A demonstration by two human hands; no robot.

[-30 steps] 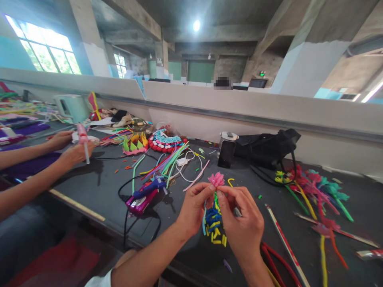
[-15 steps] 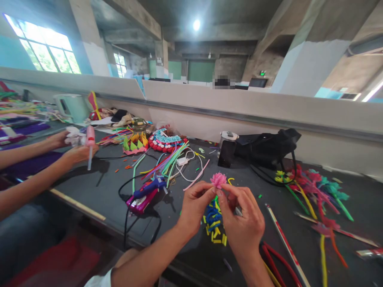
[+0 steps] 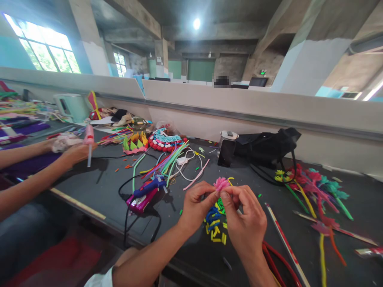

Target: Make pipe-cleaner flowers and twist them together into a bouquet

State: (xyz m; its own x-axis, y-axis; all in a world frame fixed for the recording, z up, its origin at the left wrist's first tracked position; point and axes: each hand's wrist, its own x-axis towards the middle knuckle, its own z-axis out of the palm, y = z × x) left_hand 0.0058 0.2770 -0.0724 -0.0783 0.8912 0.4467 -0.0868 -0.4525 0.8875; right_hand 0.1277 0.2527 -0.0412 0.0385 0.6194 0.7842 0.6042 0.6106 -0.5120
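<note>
Left grip [image 3: 194, 209], right grip [image 3: 247, 219] on flower [image 3: 221, 183]; cut pieces [image 3: 213, 216] below, phone [image 3: 226, 152] beyond.

Mixed light. Overhead lamp [image 3: 196, 24] flares white, bluish haze around it. Left window [image 3: 42, 46] blown out; ceiling [image 3: 185, 12] dim. Soft shadow on desk [image 3: 112, 193] below pink glue gun [image 3: 89, 137]. Pink flower [image 3: 221, 183] readable, petal edges soft. Right pillar [image 3: 311, 59] leans, stretched toward frame edge. Lower left murky, smeared.
</note>
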